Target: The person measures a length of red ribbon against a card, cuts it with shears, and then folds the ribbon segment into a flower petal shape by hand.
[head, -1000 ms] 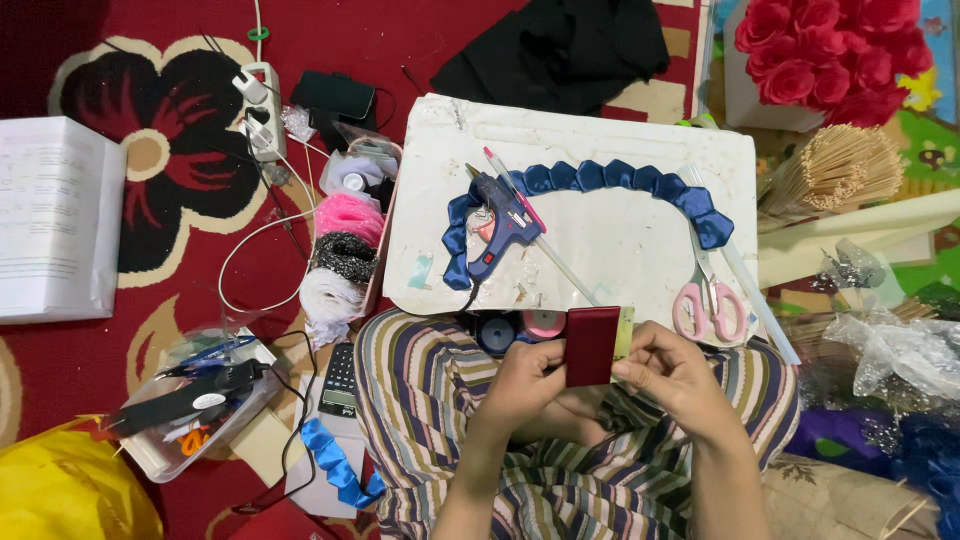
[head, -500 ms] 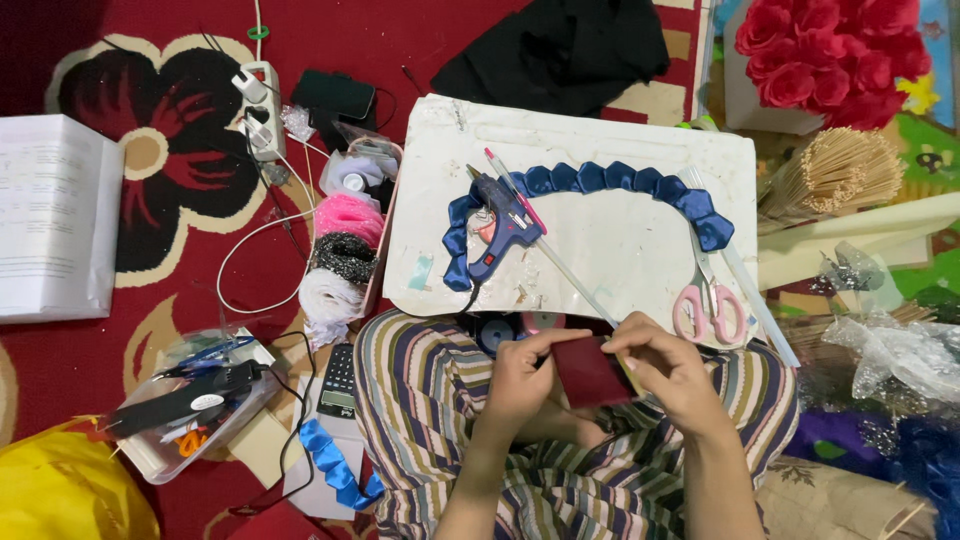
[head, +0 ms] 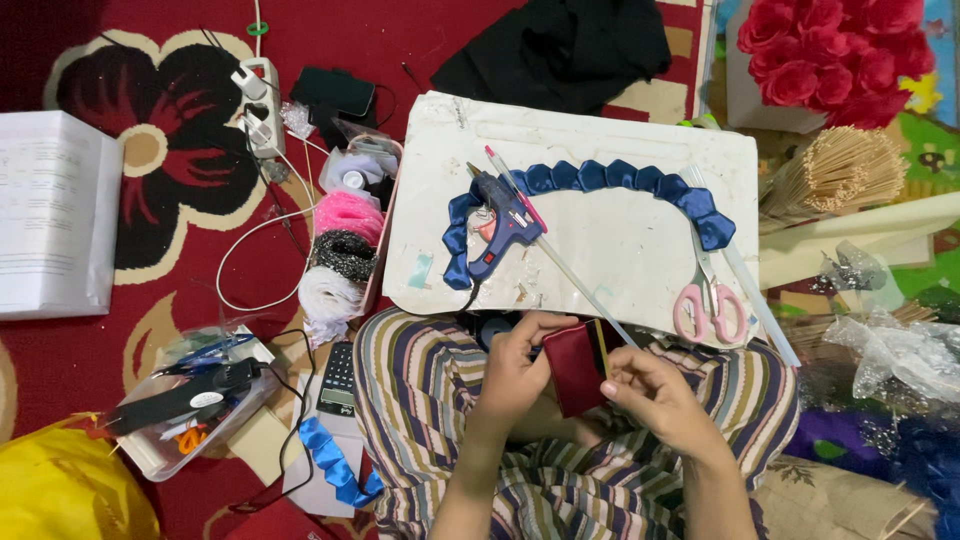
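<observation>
L hand (head: pixel 518 362) & R hand (head: pixel 655 392), fingers bent, both pinch red cloth (head: pixel 575 365) over lap, 6 o'clock of white board (head: pixel 620 250). Cloth now unfolded wider than 0.5 s ago.

Left hand (head: pixel 515 362) and right hand (head: pixel 650 392) raised over lap, fingers (head: pixel 556 320) curled, pinching.

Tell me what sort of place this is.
Probably a home floor used as a craft corner: a patterned red carpet, a blue glue gun on a white board, and pink-handled scissors.
</observation>
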